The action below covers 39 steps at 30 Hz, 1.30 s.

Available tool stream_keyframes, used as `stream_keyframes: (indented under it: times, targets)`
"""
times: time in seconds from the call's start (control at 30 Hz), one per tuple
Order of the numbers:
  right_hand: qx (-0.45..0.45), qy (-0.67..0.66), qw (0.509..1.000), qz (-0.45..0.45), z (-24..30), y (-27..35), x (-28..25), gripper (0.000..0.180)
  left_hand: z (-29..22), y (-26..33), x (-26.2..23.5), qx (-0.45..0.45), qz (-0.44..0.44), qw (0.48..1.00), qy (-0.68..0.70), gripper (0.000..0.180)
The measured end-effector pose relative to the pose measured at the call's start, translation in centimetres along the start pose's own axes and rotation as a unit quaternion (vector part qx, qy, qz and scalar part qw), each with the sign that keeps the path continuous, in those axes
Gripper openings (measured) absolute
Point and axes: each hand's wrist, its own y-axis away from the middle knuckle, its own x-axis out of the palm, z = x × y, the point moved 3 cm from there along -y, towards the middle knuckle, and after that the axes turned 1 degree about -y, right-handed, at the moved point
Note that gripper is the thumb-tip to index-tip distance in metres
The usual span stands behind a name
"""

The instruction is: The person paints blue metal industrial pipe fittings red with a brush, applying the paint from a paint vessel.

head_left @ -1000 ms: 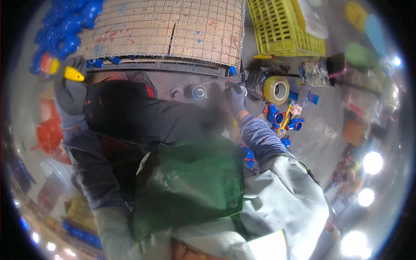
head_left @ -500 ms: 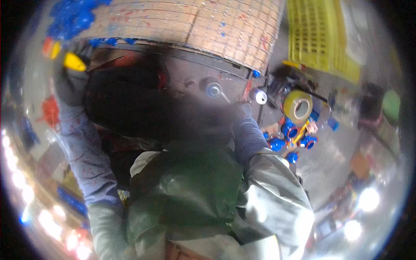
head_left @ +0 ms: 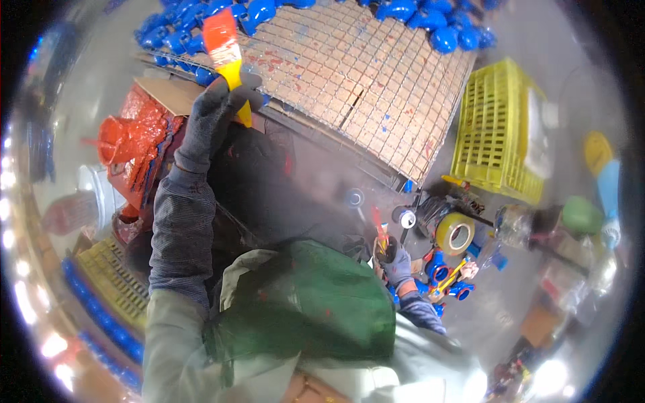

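My left hand (head_left: 218, 111), in a dark grey glove, is closed around the yellow handle of a paintbrush (head_left: 230, 64). Its bristles are coated in orange-red paint and point up, close to the front edge of a wire-mesh table (head_left: 363, 87). Low on the right, my gloved right hand (head_left: 398, 265) has its fingers closed on a narrow red-tipped tool (head_left: 381, 232), whose exact kind I cannot make out. Beside that hand lie several blue fittings (head_left: 438, 269) with red-rimmed openings. Between the arms is a green apron (head_left: 316, 295).
Glossy blue castings (head_left: 443, 37) line the table's far side and left corner. On the left stands a container caked with red paint (head_left: 138, 158). To the right are a yellow crate (head_left: 494, 127), a roll of tape (head_left: 455, 234) and an open can (head_left: 405, 217).
My view has shifted, bringing more of the mesh table into sight. The left hand now holds the brush upright with its red bristles showing. My right hand has moved lower, next to the blue fittings.
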Motion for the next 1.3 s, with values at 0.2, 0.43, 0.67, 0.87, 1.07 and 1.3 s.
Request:
stream_keyframes:
  times: [0.2, 0.43, 0.67, 0.87, 1.07, 1.3]
  targets:
    - [-0.248, -0.001, 0.965, -0.084, 17.7, -2.5, -8.4, 0.055, -2.2, 6.1, -1.3, -0.02, 0.006, 0.993, 0.116, 0.035]
    - [-0.327, -0.133, 0.926, -0.133, 31.5, 0.1, -11.4, 0.058, 1.3, 19.8, -5.8, -0.073, -0.064, 0.981, 0.168, 0.033]
    - [-0.365, -0.485, 0.795, 0.01, 38.0, 1.7, -9.3, 0.083, 1.3, 25.8, -5.3, -0.14, -0.081, 0.979, 0.121, 0.024]
    - [-0.17, -0.555, 0.624, 0.523, 35.3, 2.8, -1.1, 0.053, -0.8, 28.6, -4.9, -0.164, -0.067, 0.972, 0.153, 0.023]
    - [-0.374, -0.342, 0.733, 0.454, 35.9, 3.2, 3.2, 0.057, -1.2, 31.5, -5.6, -0.147, -0.12, 0.967, 0.168, 0.027]
    - [-0.448, -0.185, 0.667, 0.566, 39.5, 4.2, 1.0, 0.05, -2.7, 32.5, -6.1, -0.249, -0.121, 0.958, 0.076, 0.025]
